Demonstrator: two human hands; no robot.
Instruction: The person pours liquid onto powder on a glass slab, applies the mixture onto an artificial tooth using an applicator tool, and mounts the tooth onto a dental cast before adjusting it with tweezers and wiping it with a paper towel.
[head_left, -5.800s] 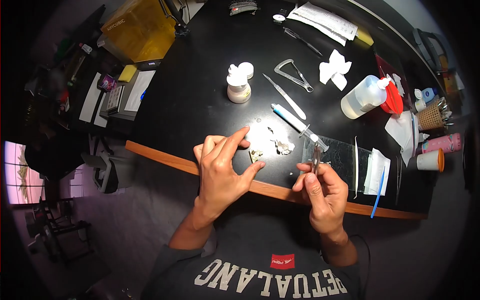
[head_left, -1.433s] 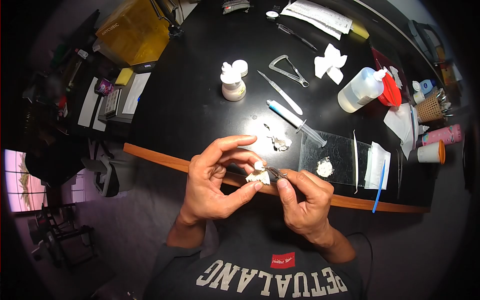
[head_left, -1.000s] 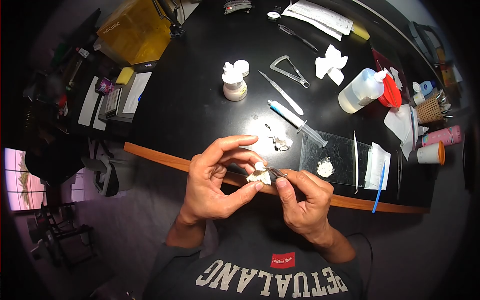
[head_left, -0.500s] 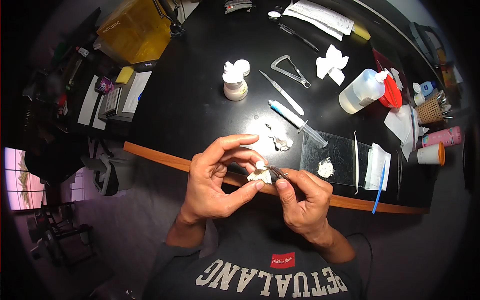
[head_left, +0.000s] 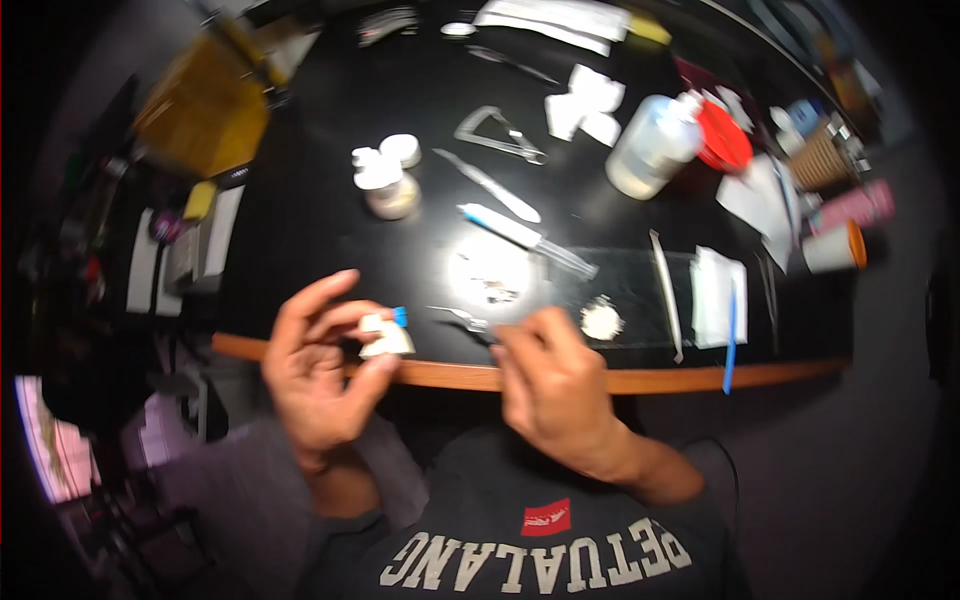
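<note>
Cream-white material, blocky and pale, makes up the small piece (head_left: 390, 345) that the left hand (head_left: 320, 378) pinches between thumb and fingers, near the tabletop's (head_left: 300, 235) wood-trimmed near edge, toward its left end. The right hand (head_left: 560, 385) has its fingertips closed on the end of a thin metal tool (head_left: 464, 320), whose narrow tip points toward the piece without touching it.

The likeliest mishap is a drop: if the pinch slackens, or the tool's tip catches the piece, it could tumble over the near edge to the floor. Squeezing too hard might chip it, if it is as brittle as it looks. The right hand is also just beside a white mound (head_left: 601, 318) on the glass plate (head_left: 645, 275) at that edge; a careless sweep of the knuckles could smear it.

As for looks, the piece is matt, broader below and narrower above, with a bright blue bit (head_left: 400, 317) at its upper right. Motion blurs the view, so whether that blue is attached or merely held against it, I can't tell.
</note>
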